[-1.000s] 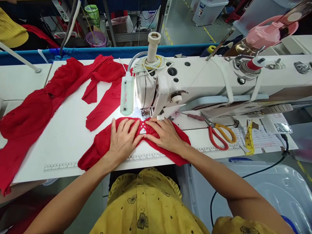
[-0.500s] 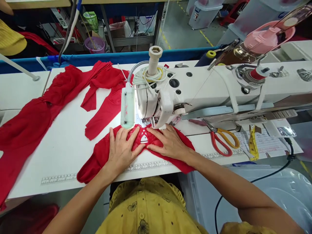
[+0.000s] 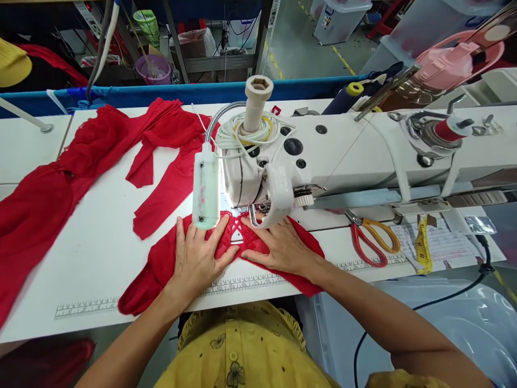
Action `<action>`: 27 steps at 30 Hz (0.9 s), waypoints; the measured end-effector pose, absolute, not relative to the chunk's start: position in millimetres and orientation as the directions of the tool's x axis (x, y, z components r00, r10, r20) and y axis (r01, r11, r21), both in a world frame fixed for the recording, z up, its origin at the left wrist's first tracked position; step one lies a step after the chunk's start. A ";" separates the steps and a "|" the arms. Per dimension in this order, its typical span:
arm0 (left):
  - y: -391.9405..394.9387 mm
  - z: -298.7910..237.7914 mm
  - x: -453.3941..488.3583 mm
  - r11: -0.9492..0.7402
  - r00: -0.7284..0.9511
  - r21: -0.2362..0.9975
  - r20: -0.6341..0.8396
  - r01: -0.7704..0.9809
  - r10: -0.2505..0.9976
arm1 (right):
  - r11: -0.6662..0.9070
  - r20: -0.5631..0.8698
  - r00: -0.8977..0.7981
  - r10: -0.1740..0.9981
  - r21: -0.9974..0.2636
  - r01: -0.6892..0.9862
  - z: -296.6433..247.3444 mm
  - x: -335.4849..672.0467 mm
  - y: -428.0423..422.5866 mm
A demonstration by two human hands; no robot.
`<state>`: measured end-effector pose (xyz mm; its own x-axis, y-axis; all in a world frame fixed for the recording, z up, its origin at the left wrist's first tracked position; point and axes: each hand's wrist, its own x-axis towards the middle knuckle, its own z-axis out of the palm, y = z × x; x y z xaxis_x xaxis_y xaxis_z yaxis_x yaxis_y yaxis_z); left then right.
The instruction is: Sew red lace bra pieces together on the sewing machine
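Both unclenched, the left grip (image 3: 195,262) and right grip (image 3: 286,248) lie flat on red lacy fabric (image 3: 155,272).

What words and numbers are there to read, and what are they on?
No text is clear enough to quote.
Ruler strip along the table edge: printed numbers, too small to read.
Yellow tape measure: marks, too small.
Paper sheet: lines of writing, too small and blurred.
Plastic bin at the back: label, too blurred.
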<state>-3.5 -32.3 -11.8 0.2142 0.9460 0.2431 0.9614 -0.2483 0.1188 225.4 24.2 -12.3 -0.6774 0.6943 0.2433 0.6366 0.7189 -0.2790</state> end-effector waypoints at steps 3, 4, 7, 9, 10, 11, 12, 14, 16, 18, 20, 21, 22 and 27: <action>-32.2 -11.4 -3.5 -0.249 0.215 0.130 0.233 0.960 0.948 | 0.718 0.238 -0.678 0.695 -0.278 0.638 -12.5 225.6 24.0; -32.1 -11.5 -3.6 -0.247 0.212 0.139 0.227 0.959 0.951 | 0.717 0.236 -0.678 0.696 -0.277 0.639 -12.5 225.6 23.9; -32.2 -12.2 -3.9 -0.249 0.209 0.169 0.224 0.954 0.952 | 0.716 0.226 -0.680 0.697 -0.279 0.641 -12.8 225.6 23.2; -32.4 -12.3 -4.0 -0.253 0.207 0.185 0.236 0.950 0.949 | 0.715 0.222 -0.681 0.698 -0.275 0.643 -13.3 225.4 22.7; -32.5 -12.0 -4.0 -0.253 0.206 0.192 0.237 0.948 0.950 | 0.715 0.221 -0.681 0.698 -0.273 0.644 -13.5 225.3 22.5; -32.6 -11.4 -4.0 -0.253 0.205 0.199 0.230 0.947 0.951 | 0.715 0.220 -0.682 0.698 -0.272 0.644 -13.7 225.1 22.3; -32.7 -10.5 -3.9 -0.250 0.204 0.207 0.220 0.946 0.954 | 0.716 0.218 -0.683 0.697 -0.272 0.643 -13.7 224.9 22.2; -33.1 -8.1 -3.6 -0.245 0.204 0.220 0.194 0.944 0.960 | 0.717 0.211 -0.687 0.695 -0.274 0.641 -13.1 224.2 22.0; -33.6 -5.8 -3.1 -0.238 0.200 0.225 0.179 0.945 0.963 | 0.721 0.206 -0.693 0.691 -0.277 0.636 -12.0 223.4 21.8; -34.4 -4.4 -2.6 -0.235 0.200 0.219 0.172 0.947 0.965 | 0.727 0.212 -0.699 0.683 -0.284 0.625 -10.5 222.8 21.7; -35.4 -4.2 -2.1 -0.236 0.202 0.209 0.171 0.949 0.964 | 0.735 0.222 -0.704 0.675 -0.292 0.612 -9.2 222.5 21.7; -35.9 -4.5 -2.0 -0.237 0.203 0.206 0.172 0.950 0.964 | 0.738 0.226 -0.706 0.671 -0.291 0.609 -8.5 222.4 21.7; -36.3 -5.0 -1.9 -0.237 0.203 0.204 0.175 0.950 0.963 | 0.743 0.227 -0.710 0.666 -0.285 0.606 -7.8 222.4 21.8; -37.0 -8.0 -2.6 -0.242 0.206 0.202 0.184 0.949 0.961 | 0.780 0.199 -0.756 0.624 -0.207 0.590 -4.3 220.6 22.2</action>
<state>-2.6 -37.0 -8.0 0.2059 0.9612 0.1835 0.9492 -0.2418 0.2015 220.6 22.2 -4.3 -0.7556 0.6242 0.1987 0.5903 0.7803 -0.2066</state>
